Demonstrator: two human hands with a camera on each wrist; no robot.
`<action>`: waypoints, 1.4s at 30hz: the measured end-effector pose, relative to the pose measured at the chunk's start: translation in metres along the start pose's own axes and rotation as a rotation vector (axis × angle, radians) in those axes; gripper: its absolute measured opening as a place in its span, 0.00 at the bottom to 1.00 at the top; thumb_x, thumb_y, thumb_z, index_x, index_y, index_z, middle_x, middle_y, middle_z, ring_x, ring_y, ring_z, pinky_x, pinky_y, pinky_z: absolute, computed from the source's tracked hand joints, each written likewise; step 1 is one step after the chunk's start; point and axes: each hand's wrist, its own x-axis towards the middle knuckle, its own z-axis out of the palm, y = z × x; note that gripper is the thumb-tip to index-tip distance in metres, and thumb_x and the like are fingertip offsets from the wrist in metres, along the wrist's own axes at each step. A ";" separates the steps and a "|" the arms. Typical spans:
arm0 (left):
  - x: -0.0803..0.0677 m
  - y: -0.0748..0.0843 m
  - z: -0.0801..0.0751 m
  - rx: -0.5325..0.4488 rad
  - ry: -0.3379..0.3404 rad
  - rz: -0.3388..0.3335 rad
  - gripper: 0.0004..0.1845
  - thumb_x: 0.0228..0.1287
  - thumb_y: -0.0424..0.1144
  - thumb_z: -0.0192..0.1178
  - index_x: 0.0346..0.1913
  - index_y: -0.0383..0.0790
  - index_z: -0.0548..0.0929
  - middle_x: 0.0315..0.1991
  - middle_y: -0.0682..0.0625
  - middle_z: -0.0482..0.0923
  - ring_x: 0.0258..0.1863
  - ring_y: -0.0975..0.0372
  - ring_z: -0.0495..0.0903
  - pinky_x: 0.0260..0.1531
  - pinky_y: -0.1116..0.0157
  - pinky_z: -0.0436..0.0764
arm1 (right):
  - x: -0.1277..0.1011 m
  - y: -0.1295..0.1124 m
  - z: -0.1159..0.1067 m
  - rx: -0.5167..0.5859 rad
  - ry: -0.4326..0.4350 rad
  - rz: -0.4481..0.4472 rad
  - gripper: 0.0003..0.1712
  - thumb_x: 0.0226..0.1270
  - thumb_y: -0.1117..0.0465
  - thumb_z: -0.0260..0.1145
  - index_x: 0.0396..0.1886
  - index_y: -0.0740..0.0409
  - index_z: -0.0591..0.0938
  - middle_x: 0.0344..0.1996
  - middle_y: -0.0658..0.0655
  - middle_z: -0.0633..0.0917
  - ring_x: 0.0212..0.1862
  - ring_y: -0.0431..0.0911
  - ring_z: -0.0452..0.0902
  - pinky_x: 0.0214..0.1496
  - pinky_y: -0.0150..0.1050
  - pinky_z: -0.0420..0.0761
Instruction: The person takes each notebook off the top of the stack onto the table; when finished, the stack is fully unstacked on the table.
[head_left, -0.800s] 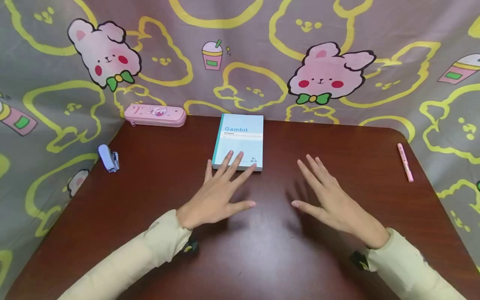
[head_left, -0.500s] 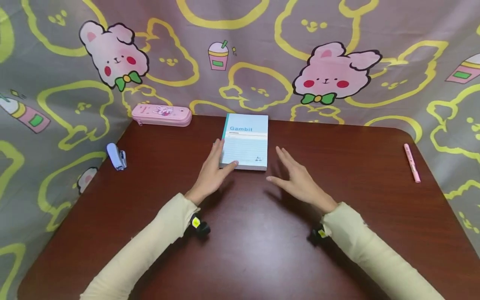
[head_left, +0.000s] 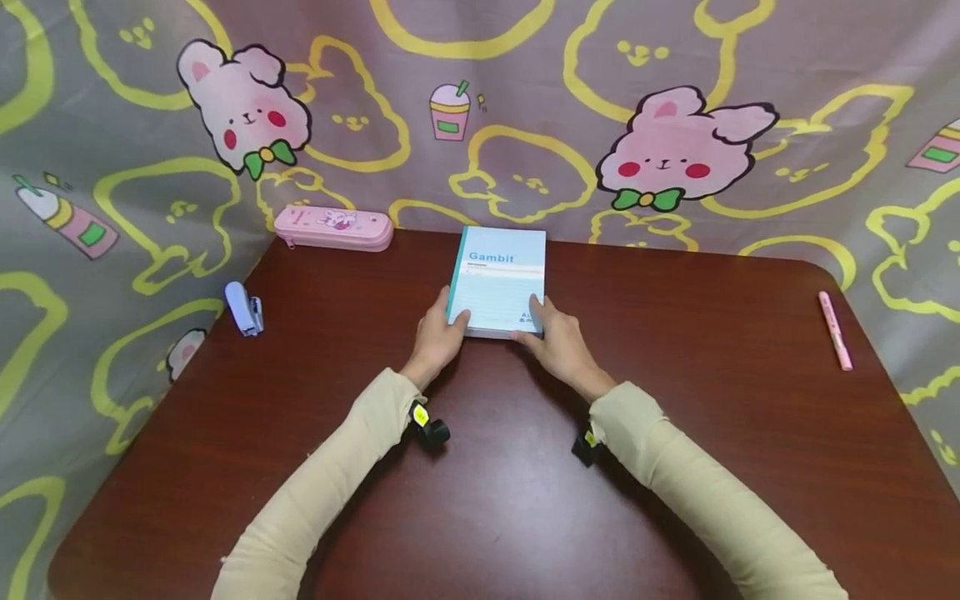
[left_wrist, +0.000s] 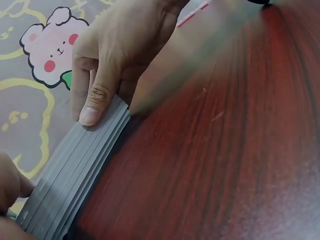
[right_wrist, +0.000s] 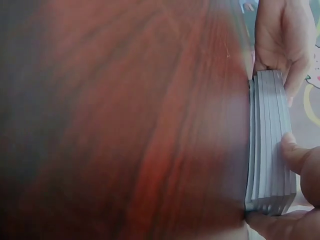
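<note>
A stack of notebooks (head_left: 501,279) lies on the table toward the back, its pale blue top cover printed "Gambit". My left hand (head_left: 435,343) grips the stack's near left side, thumb on the top cover. At the near right corner, my right hand (head_left: 562,343) holds the other side, with its thumb by the front edge. Several layered edges of the stack (left_wrist: 75,172) show in the left wrist view. In the right wrist view, the right hand (right_wrist: 305,182) and left hand (right_wrist: 284,37) hold opposite ends. Fingers beneath or behind the stack are partly hidden.
A pink pencil case (head_left: 333,228) lies at the back left, against the patterned curtain (head_left: 525,100). The lilac stapler (head_left: 243,309) sits near the left edge of the brown table (head_left: 510,500). Near the right edge lies a pink pen (head_left: 835,331).
Both hands have moved in from spread, straight-fingered poses and now grip the notebook stack from its two sides. The head view has shifted slightly; the stack shows no clear movement on the table.
</note>
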 end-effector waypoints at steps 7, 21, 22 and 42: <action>0.000 0.004 0.000 -0.038 -0.013 0.016 0.29 0.71 0.39 0.52 0.73 0.42 0.61 0.67 0.43 0.71 0.68 0.55 0.68 0.69 0.56 0.67 | 0.000 0.001 0.000 -0.047 -0.015 -0.041 0.42 0.63 0.53 0.68 0.69 0.72 0.64 0.66 0.78 0.66 0.63 0.66 0.71 0.59 0.56 0.77; 0.008 0.026 0.002 0.141 0.119 0.197 0.26 0.63 0.34 0.60 0.65 0.34 0.72 0.58 0.35 0.76 0.60 0.47 0.73 0.64 0.52 0.68 | 0.004 0.003 -0.002 0.004 -0.012 -0.063 0.44 0.61 0.55 0.70 0.70 0.72 0.63 0.67 0.69 0.69 0.60 0.60 0.76 0.57 0.52 0.79; 0.009 0.026 0.001 0.125 0.116 0.165 0.25 0.63 0.35 0.61 0.64 0.35 0.73 0.58 0.37 0.76 0.61 0.48 0.72 0.65 0.53 0.67 | 0.003 0.003 -0.002 0.007 -0.017 -0.057 0.44 0.62 0.55 0.70 0.70 0.71 0.62 0.68 0.70 0.68 0.61 0.60 0.74 0.58 0.52 0.78; 0.014 -0.021 -0.102 -0.578 0.206 -0.107 0.27 0.64 0.19 0.53 0.66 0.34 0.71 0.58 0.36 0.68 0.40 0.60 0.78 0.33 0.67 0.86 | -0.003 0.005 -0.004 0.033 -0.055 -0.010 0.39 0.65 0.54 0.67 0.70 0.67 0.63 0.68 0.76 0.62 0.65 0.66 0.66 0.63 0.57 0.73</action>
